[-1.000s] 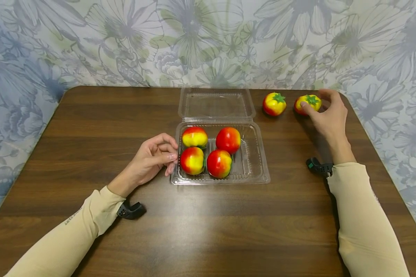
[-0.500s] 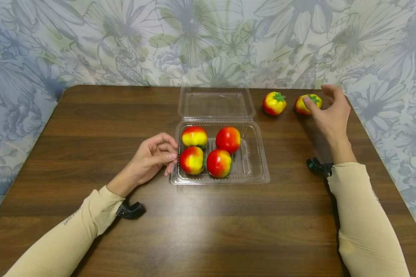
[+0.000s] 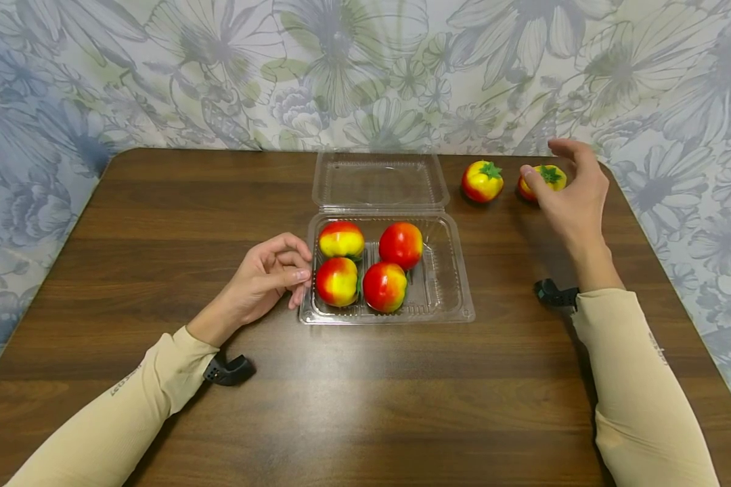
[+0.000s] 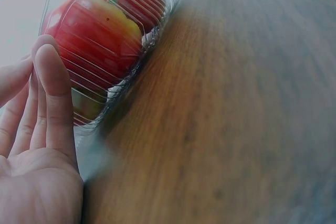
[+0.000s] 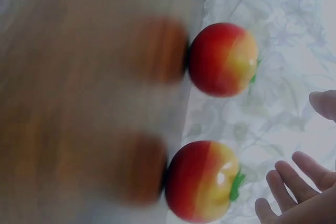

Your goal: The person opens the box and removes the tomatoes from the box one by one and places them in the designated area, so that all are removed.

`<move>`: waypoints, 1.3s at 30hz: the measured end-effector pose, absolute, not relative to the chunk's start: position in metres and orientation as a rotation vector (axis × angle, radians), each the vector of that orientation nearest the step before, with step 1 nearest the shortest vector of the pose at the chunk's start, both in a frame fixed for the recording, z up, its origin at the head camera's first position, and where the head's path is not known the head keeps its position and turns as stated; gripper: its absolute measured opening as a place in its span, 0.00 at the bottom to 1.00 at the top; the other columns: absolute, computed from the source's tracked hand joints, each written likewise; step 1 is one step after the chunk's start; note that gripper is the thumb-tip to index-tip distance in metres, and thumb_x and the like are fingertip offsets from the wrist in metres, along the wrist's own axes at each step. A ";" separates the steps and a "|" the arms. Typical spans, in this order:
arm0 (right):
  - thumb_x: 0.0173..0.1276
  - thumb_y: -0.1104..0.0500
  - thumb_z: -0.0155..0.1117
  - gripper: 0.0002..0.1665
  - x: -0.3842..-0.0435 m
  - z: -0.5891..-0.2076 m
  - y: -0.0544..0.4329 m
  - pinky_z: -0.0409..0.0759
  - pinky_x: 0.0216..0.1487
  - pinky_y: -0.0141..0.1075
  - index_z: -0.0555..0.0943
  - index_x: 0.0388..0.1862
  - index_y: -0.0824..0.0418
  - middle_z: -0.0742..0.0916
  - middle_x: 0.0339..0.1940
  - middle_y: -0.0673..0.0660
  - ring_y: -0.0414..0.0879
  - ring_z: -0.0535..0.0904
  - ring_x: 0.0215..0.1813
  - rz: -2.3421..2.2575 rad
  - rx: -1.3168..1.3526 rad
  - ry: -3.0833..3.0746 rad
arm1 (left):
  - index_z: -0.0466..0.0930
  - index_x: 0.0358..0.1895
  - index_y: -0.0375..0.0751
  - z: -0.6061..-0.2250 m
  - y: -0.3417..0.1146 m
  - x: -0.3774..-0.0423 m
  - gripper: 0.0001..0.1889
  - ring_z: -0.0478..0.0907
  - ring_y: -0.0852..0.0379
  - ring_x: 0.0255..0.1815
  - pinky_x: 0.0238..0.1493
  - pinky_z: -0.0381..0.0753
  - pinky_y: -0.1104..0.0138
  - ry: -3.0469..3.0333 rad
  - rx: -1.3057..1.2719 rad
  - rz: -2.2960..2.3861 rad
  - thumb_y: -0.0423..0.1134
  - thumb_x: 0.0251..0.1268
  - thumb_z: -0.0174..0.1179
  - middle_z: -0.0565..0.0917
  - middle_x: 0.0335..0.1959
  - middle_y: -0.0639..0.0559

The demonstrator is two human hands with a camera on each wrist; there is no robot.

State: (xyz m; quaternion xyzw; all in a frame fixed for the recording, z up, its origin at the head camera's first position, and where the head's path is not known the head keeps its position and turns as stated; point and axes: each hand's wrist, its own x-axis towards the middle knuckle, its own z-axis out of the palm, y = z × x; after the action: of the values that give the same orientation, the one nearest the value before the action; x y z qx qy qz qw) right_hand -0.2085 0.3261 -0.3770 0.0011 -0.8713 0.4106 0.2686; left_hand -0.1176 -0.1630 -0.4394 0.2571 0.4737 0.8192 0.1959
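A clear plastic clamshell container (image 3: 465, 270) lies open on the wooden table. In its left and middle part sit several red-and-yellow toy tomatoes (image 3: 337, 281). My left hand (image 3: 262, 277) pinches the container's left rim between thumb and fingers; the left wrist view shows its fingers against the ribbed side wall. Over at the back right, my right hand (image 3: 575, 193) hovers by the farther-right toy tomato (image 5: 202, 182), thumb and fingers spread, overlapping it in the head view. In the right wrist view a gap separates those fingers (image 5: 296, 182) from its green leafy top.
Another toy tomato (image 3: 482, 182) stands left of the right hand, beside the container's raised lid (image 3: 380, 182). A flowered wall (image 3: 365, 81) borders the table's back edge. Each wrist carries a black strap mount (image 3: 230, 370).
My right hand has shifted slightly, first right, then back left and up, with its fingers still spread. The left hand, container and toy tomatoes have stayed in place.
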 end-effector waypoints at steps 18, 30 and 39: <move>0.70 0.56 0.74 0.31 -0.181 -0.344 0.276 0.66 0.83 0.50 0.78 0.70 0.61 0.82 0.68 0.60 0.50 0.75 0.70 1.276 0.230 -2.504 | 0.74 0.53 0.30 -0.438 -0.164 -0.118 0.13 0.79 0.49 0.20 0.21 0.83 0.65 1.333 0.719 2.295 0.15 0.73 0.51 0.88 0.33 0.41; 0.67 0.57 0.78 0.35 -0.175 -0.346 0.257 0.68 0.81 0.49 0.78 0.72 0.54 0.82 0.69 0.59 0.49 0.75 0.73 1.320 0.459 -2.637 | 0.74 0.53 0.30 -0.438 -0.164 -0.118 0.13 0.79 0.49 0.20 0.22 0.84 0.65 1.324 0.714 2.296 0.15 0.73 0.51 0.87 0.33 0.41; 0.62 0.62 0.82 0.37 -0.177 -0.355 0.254 0.68 0.78 0.43 0.80 0.70 0.52 0.84 0.67 0.52 0.43 0.74 0.71 1.484 0.619 -2.666 | 0.73 0.53 0.30 -0.438 -0.164 -0.117 0.12 0.79 0.49 0.21 0.22 0.84 0.66 1.322 0.699 2.294 0.16 0.73 0.52 0.87 0.33 0.41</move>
State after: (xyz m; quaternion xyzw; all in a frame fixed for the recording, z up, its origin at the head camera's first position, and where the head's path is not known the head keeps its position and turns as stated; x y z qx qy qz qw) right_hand -0.1772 0.2540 -0.3547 0.1987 -0.8562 0.4767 0.0143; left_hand -0.1171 -0.1645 -0.4376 0.2499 0.4728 0.8209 0.2002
